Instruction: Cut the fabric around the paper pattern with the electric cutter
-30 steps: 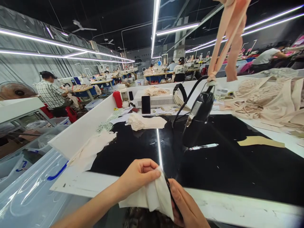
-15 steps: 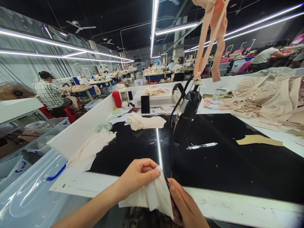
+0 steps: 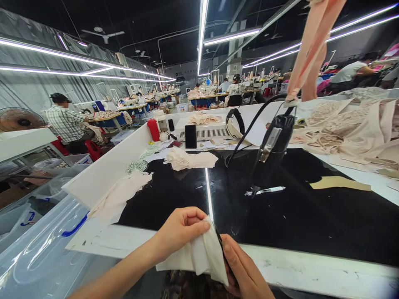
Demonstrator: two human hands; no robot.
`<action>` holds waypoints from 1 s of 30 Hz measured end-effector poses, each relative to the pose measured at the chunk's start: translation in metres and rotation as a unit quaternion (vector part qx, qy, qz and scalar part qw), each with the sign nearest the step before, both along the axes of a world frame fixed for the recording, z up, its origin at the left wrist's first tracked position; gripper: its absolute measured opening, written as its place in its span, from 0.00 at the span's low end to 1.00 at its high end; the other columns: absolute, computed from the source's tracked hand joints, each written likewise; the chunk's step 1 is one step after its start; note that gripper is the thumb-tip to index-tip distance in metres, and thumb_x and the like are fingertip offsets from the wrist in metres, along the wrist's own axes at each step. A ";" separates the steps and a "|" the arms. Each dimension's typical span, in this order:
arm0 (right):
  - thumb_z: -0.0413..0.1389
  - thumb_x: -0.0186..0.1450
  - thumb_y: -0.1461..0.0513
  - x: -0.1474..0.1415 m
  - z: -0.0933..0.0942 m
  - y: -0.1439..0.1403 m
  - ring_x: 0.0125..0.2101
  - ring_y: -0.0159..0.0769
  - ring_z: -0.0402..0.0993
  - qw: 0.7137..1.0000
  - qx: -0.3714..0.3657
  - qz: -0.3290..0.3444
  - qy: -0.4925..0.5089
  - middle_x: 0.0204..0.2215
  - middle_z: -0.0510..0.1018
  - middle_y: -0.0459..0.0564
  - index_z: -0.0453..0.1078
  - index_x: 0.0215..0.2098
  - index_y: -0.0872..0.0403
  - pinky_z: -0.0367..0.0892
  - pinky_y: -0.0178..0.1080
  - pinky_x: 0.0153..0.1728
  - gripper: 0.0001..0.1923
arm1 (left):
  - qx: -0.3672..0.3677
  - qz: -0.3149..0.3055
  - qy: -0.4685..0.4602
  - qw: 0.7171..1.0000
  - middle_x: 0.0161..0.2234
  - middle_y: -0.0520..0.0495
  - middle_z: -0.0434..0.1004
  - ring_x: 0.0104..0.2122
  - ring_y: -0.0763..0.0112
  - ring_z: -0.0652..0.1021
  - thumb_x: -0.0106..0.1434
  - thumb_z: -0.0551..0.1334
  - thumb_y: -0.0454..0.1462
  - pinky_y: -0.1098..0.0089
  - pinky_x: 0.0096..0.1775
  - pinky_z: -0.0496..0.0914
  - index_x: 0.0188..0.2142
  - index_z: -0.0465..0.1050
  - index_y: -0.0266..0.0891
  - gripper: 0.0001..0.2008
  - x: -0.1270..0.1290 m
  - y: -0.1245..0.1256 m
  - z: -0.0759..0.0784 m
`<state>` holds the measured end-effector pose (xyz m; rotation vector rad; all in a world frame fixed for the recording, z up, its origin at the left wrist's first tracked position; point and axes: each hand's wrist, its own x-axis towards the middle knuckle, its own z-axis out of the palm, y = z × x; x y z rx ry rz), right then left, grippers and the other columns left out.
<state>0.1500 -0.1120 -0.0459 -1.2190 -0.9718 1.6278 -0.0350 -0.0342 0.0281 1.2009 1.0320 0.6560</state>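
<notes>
Fabric is pinched at the bottom centre of the frame: the left hand (image 3: 179, 232) has its grip clenched on a folded pale cloth piece (image 3: 204, 257), while the right hand (image 3: 245, 272) grasps a thin dark tool (image 3: 222, 248), probably small snips, against the cloth's right edge. Trimming looks under way rather than finished, judging by the cut pieces (image 3: 120, 195) stacked at centre left on the black counter (image 3: 311, 224) and the large pale heap (image 3: 352, 128) at the right edge.

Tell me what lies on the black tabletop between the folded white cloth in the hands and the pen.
In the head view, nothing sizeable: from the white cloth to the pen the black tabletop shows only small pale specks and reflections.
</notes>
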 end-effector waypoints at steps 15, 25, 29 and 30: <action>0.60 0.55 0.17 0.002 0.008 0.000 0.26 0.31 0.50 1.000 -0.017 0.020 0.000 0.25 0.55 0.37 0.70 0.35 0.48 0.51 0.37 0.29 0.46 | 0.007 -0.003 -0.002 1.000 0.32 0.50 0.83 0.31 0.72 0.76 0.51 0.84 0.66 0.70 0.38 0.68 0.37 0.82 0.37 0.36 -0.001 -0.001 -0.001; 0.61 0.56 0.17 -0.001 0.004 -0.001 0.25 0.31 0.49 1.000 -0.005 -0.001 -0.001 0.24 0.55 0.37 0.71 0.35 0.48 0.52 0.36 0.26 0.45 | 0.010 -0.002 0.011 1.000 0.32 0.49 0.83 0.32 0.70 0.76 0.50 0.84 0.67 0.69 0.38 0.68 0.38 0.82 0.37 0.37 -0.001 -0.001 -0.001; 0.61 0.56 0.17 -0.001 0.007 0.000 0.25 0.29 0.50 1.000 -0.003 0.008 0.000 0.24 0.55 0.36 0.71 0.34 0.49 0.51 0.36 0.27 0.46 | 0.018 -0.006 0.031 0.999 0.34 0.47 0.83 0.33 0.69 0.76 0.51 0.82 0.68 0.68 0.37 0.67 0.38 0.82 0.37 0.38 -0.002 -0.001 -0.001; 0.61 0.57 0.17 -0.001 0.007 0.000 0.24 0.29 0.50 1.000 -0.002 0.009 -0.001 0.24 0.55 0.36 0.72 0.34 0.49 0.51 0.36 0.27 0.46 | 0.019 -0.007 0.033 0.999 0.34 0.47 0.83 0.33 0.69 0.76 0.52 0.82 0.68 0.68 0.38 0.67 0.38 0.82 0.37 0.38 -0.002 -0.001 -0.001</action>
